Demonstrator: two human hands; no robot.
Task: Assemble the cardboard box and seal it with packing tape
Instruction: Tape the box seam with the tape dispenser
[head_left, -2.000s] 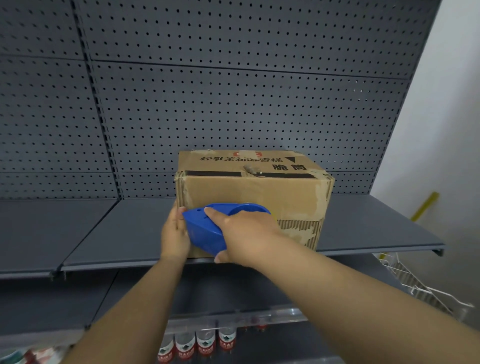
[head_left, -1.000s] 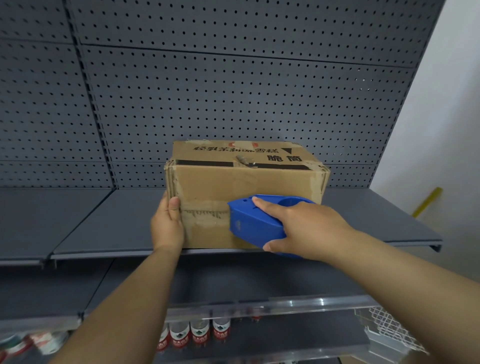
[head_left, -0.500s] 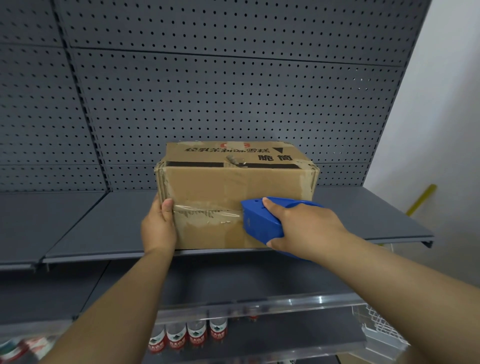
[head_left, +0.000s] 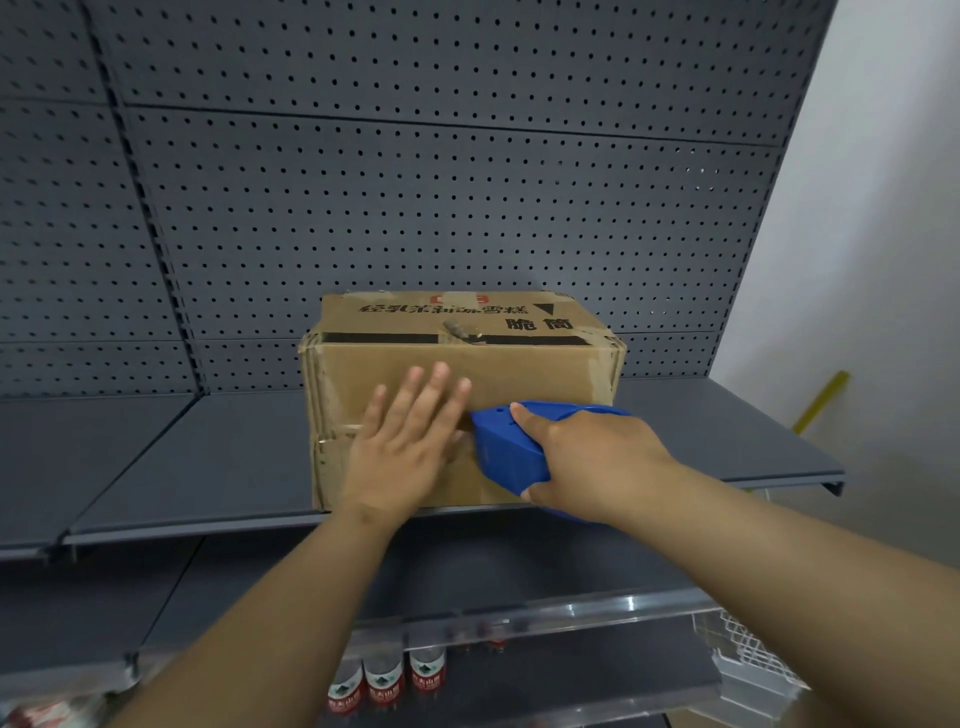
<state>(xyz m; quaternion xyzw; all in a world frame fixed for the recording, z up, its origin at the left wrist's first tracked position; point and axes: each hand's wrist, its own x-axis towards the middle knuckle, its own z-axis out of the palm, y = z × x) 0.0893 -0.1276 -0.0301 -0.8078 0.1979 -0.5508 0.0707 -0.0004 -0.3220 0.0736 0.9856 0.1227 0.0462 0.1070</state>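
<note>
A grey pegboard shelf (head_left: 727, 447) carries the cardboard box (head_left: 519, 374) at frame centre. The left hand (head_left: 405, 441) presses flat, fingers (head_left: 441, 384) spread wide; the right hand (head_left: 587, 457) grips the blue tape dispenser (head_left: 506, 447). Pulling sideways could crease the tape or shove the box along.

Left hand (head_left: 410, 441) flat on cardboard box (head_left: 519, 374); right hand (head_left: 592, 462) grips blue tape dispenser (head_left: 506, 449).
</note>
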